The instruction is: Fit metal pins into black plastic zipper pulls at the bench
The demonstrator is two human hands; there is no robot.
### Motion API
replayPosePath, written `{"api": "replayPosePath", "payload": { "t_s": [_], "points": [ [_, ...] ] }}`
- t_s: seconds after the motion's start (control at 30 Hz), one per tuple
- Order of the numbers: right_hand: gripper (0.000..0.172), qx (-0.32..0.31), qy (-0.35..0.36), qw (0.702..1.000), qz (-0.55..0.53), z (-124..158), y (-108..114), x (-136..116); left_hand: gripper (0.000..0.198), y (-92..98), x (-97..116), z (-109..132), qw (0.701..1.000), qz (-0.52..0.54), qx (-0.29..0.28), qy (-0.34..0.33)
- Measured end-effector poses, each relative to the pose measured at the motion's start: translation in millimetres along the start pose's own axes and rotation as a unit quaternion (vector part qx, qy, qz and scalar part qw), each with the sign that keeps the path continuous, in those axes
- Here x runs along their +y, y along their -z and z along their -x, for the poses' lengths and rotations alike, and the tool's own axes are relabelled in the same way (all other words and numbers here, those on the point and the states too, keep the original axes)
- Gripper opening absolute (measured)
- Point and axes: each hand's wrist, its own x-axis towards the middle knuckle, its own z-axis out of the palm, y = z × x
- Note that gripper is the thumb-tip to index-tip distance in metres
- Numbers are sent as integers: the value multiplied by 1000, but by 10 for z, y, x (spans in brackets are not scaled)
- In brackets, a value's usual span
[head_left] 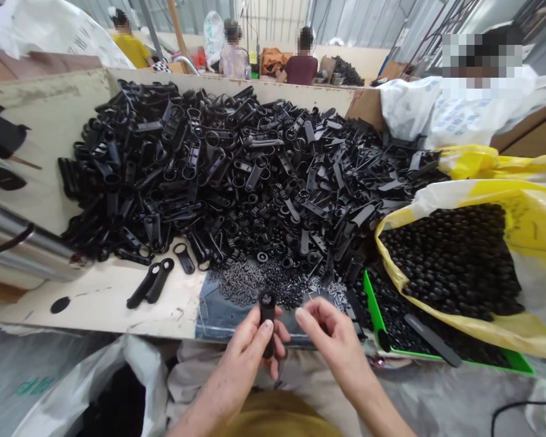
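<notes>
A black plastic handle-shaped part with a round ringed end (267, 301) is in my left hand (250, 346), its ring pointing up and away from me. The thumb presses on its front while the fingers wrap behind it. To the right, apart from that part, my right hand (332, 331) has thumb and forefinger drawn together; whatever they may hold is too small to make out. Just beyond both hands, small grey metal pieces (241, 282), small black pieces (286, 291) and shiny pins (332, 290) lie heaped on a dark blue cloth (218, 315).
A big heap of black plastic parts (186, 152) covers the bench. At right are a green-edged tray (519, 362) and a yellow-white sack (537, 224) of black round pieces. A steel flask (27, 243) lies left; an open white sack (150, 370) stands below. Several people sit beyond.
</notes>
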Motion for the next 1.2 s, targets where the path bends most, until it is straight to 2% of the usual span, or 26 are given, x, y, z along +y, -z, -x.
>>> {"api": "replayPosePath", "payload": {
  "t_s": [0.1,0.17,0.2,0.3,0.4,0.5,0.53,0.6,0.73,0.8,0.87,0.93,1.0,1.07,1.13,1.2],
  "points": [
    [42,-107,-20,990,-91,-42,28,-46,52,44,23,125,998,-46,-33,16],
    [42,-182,-31,973,-139,-37,-34,-20,48,99,-19,216,998,-60,-11,6],
    [43,-200,-31,967,-155,-25,-78,6,48,125,-50,254,998,-62,11,-6],
    [42,-183,-24,970,-155,20,-210,90,51,161,-119,317,992,-113,49,-20],
    [37,-111,37,989,-94,46,-278,112,49,135,-80,323,977,-202,60,-13],
    [25,-35,152,988,-7,56,-277,72,34,123,25,332,957,-264,67,-103],
    [18,-28,179,983,12,59,-271,55,30,130,52,343,948,-282,59,-136],
    [11,-37,202,978,28,70,-271,32,23,155,75,371,938,-303,38,-161],
    [17,-73,157,985,1,77,-364,32,21,187,22,395,931,-320,68,-163],
    [21,-73,130,989,-20,63,-443,34,19,184,5,379,922,-321,104,-191],
    [24,-67,117,990,-31,41,-507,25,20,180,17,364,917,-320,116,-206],
    [26,-81,103,990,-50,20,-528,7,23,190,45,370,926,-310,93,-196],
    [22,-115,77,986,-89,5,-500,-12,27,233,71,394,948,-275,50,-156],
    [33,-145,59,979,-127,-7,-446,-26,32,340,87,417,968,-224,33,-113],
    [45,-146,55,979,-132,-41,-405,-40,37,526,108,424,970,-205,80,-107],
    [43,-131,72,985,-92,-129,-418,-76,38,778,160,420,940,-247,184,-150]
  ]
}}
